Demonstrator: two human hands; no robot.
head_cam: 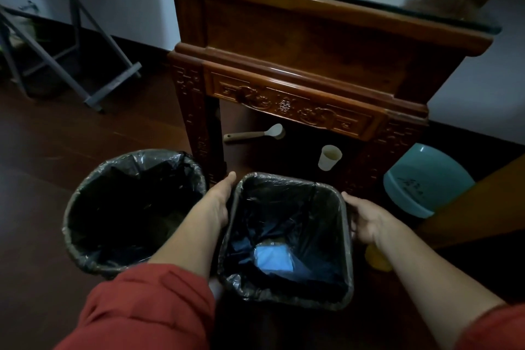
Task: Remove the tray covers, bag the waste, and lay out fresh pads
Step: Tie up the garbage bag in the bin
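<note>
square bin [287, 179] upright, left hand [219, 199] flat against it, right hand [365, 220] gripping rim.

Single head-worn, wide-angle view, looking forward and steeply down over the person's own forearms [187, 236]. The square bin [321, 221] sits nearest, just below centre, seen straight into its open top, with the left hand [220, 199] and right hand [365, 221] against its two sides. The round bin [127, 202] lies lower left, the table [298, 37] fills the upper middle farther off, and the floor [56, 150] spreads to the left; straight edges bow toward the frame's borders
</note>
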